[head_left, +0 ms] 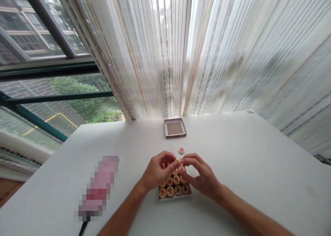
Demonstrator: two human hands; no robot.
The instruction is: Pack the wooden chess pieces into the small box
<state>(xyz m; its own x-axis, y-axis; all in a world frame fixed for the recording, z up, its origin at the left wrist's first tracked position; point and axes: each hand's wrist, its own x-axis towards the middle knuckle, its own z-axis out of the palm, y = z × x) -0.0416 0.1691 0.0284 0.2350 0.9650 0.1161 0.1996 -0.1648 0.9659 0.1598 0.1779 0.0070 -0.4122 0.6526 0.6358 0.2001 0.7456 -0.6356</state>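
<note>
A small open box [160, 197] packed with several round wooden chess pieces [174, 187], marked in red and dark characters, lies on the white table near me. My left hand [156, 172] and my right hand [200, 175] hover over the box's far end, fingers curled. Both pinch one pale piece [178, 162] between their fingertips. One loose piece [181, 150] with a red mark lies on the table just beyond the hands. The box's lid [175, 128], brown-rimmed, lies farther back.
The white table [245, 167] stretches wide to both sides. A blurred pink object [99, 186] with a dark cord lies at the left. Striped sheer curtains [207, 57] hang behind the table's far edge, and a window [51, 74] shows at the left.
</note>
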